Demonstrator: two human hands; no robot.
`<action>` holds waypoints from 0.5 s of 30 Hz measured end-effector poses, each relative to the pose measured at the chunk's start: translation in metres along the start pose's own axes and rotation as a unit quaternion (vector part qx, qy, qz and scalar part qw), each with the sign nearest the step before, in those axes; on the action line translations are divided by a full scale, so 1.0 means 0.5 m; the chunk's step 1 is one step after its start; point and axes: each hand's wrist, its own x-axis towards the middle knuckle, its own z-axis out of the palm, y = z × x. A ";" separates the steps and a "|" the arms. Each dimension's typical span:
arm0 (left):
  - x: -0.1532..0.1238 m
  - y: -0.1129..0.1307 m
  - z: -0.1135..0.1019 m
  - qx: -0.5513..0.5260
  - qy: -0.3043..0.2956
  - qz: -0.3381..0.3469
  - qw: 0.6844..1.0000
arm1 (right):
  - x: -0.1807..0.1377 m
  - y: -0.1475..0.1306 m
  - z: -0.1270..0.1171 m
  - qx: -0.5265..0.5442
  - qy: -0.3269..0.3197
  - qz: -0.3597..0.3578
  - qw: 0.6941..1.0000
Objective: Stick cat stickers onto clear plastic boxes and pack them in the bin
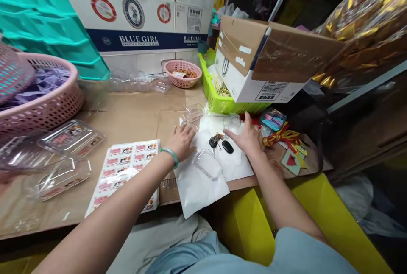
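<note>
My left hand point(182, 140) lies flat, fingers apart, on a white paper sheet point(197, 187) spread over the table; a green bangle is on that wrist. My right hand point(246, 136) rests open on the same white sheet, fingers stretched to the left. Between the two hands lie car keys point(221, 143) with black fobs. A small clear plastic box point(207, 163) sits on the paper just below the keys. Another clear box point(192, 113) stands beyond my left hand.
A sticker sheet point(125, 172) lies left of the paper. Clear plastic trays point(71, 136) and a pink basket point(47, 102) are at far left. A green basket point(227, 104) holds a tilted cardboard box point(254, 60). A small pink basket point(182, 72) stands at the back. Red-gold ribbon point(282, 136) lies right.
</note>
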 end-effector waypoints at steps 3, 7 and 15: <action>-0.005 0.000 0.010 -0.036 0.029 -0.002 0.999 | 0.009 -0.010 0.040 0.000 0.011 -0.025 1.000; -0.062 0.014 -0.024 -0.112 0.145 -0.092 0.979 | 0.040 0.027 0.066 0.142 0.028 0.014 0.989; -0.107 0.091 -0.083 0.070 -0.065 -0.053 0.994 | 0.077 0.058 0.083 0.397 -0.002 0.091 0.913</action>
